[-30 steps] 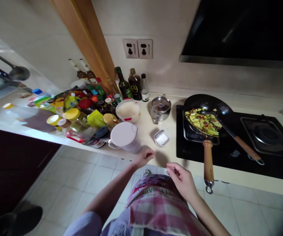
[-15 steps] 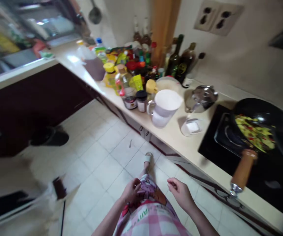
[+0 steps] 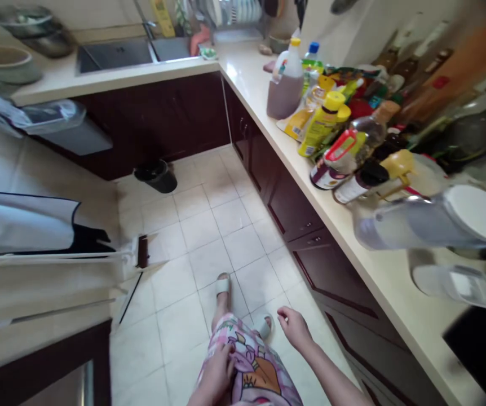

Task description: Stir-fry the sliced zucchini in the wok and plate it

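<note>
My left hand [image 3: 217, 369] hangs low in front of me, over the patterned pink garment [image 3: 253, 361] I wear. Its fingers are loosely bent and apart, and I see nothing in them. To the right of the garment, above the floor tiles, my right hand [image 3: 296, 330] has its fingers curled closed with nothing visible in them. Both hands are away from the counter. Nearest on the counter stand a clear plastic pitcher [image 3: 407, 220] with a whitish lid or rim and a small clear container [image 3: 452, 285] with something white inside.
Bottles and packets, including a yellow bottle [image 3: 321, 127] and a large jug [image 3: 285, 84], crowd the right counter [image 3: 378, 276]. A sink [image 3: 116, 56] is set in the far counter. A black bin [image 3: 158, 176] stands on the floor; a grey bin [image 3: 74, 127] hangs at left.
My view has swung left, away from the stove and the wok, towards the sink. Both feet now show. My hands stay low and apart, the left one slightly lower.
</note>
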The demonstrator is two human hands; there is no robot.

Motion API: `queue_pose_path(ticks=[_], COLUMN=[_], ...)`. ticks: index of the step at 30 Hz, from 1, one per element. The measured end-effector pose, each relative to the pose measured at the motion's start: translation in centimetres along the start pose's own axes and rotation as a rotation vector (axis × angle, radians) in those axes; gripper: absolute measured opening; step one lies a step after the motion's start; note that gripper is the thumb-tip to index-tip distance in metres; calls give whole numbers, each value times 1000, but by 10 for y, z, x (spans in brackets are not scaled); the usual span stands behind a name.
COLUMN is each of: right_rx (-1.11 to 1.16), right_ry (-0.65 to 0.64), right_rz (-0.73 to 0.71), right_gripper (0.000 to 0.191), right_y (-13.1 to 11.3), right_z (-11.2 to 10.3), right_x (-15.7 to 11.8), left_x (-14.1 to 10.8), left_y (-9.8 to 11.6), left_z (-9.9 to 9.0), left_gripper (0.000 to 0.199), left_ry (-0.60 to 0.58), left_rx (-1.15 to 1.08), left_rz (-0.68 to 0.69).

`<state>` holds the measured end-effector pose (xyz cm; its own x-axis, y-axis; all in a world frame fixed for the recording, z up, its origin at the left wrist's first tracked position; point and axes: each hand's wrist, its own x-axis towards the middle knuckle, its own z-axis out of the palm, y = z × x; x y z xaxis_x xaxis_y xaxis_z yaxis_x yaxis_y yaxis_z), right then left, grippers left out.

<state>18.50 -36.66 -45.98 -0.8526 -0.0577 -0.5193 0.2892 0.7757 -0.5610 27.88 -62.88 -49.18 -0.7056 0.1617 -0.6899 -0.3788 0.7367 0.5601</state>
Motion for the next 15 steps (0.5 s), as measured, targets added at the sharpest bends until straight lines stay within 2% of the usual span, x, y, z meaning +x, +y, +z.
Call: queue_pose_path(ticks=[2, 4, 7, 9, 11, 13, 15], right_rx=[-54, -110, -177, -205, -218, -222, -226], right_ry=[7, 28, 66, 85, 95, 95, 81], right_rz=[13, 40, 82, 116, 166, 232, 303], right_gripper=[19, 19, 17, 17, 17, 18, 22], right_y=[-22, -43, -71, -85, -94, -96, -88], right_z=[6, 11, 20, 30, 47, 72, 105], right_x=[42, 90, 179, 252, 336, 424, 511], left_x=[15, 37, 93, 147, 212, 283, 353], left_y=[-10, -19, -34, -45, -58, -75, -97], left_z=[-19, -46, -97, -128, -148, -152, -141], left_gripper=[31, 31, 21, 20, 27, 30, 29], left_ry=[26, 38, -4, -38, -45, -41, -36], left_rx=[-10, -54, -242, -348, -397, -438, -492], left_rz=[-15, -38, -137, -195, -217, -232, -269])
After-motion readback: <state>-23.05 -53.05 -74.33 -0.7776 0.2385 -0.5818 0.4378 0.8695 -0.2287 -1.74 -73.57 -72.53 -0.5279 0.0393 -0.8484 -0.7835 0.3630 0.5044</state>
